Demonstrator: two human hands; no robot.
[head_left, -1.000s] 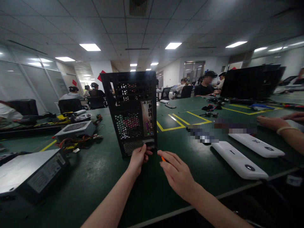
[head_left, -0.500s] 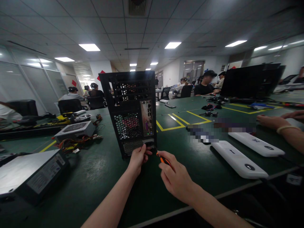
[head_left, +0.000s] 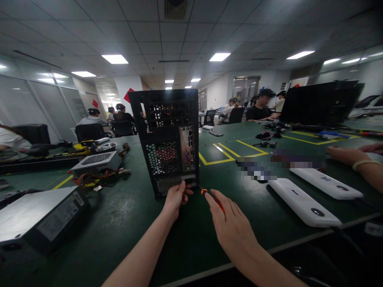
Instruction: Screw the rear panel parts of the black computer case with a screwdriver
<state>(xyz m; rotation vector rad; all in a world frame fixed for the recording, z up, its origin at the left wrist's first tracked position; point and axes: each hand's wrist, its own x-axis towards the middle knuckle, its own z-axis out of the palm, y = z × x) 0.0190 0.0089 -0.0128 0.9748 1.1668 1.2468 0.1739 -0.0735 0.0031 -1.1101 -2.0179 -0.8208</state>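
A black computer case [head_left: 143, 137] stands upright, its rear panel with ports and honeycomb vents facing me. At its bottom sits a power supply [head_left: 170, 184] with a mesh grille. My left hand [head_left: 176, 199] is at this lower edge, thumb up against the power supply and fingers curled; whatever it pinches is hidden. My right hand [head_left: 231, 217] holds an orange and black screwdriver [head_left: 204, 192], its fingers stretched along the handle. The screwdriver's thin shaft points at the case's lower right corner; whether the tip sits in a screw is too small to tell.
Two loose power supplies, a near one [head_left: 38, 217] and a far one [head_left: 95, 161] with bundled cables [head_left: 98, 179], lie left. On the right are two white devices [head_left: 305, 203] and a co-worker's hands [head_left: 344, 155]. A black monitor [head_left: 317, 101] stands behind on the green table [head_left: 125, 239].
The fingers of my right hand have straightened along the screwdriver, and that hand has shifted slightly right. My left hand stays at the case's bottom. The whole view has moved a little.
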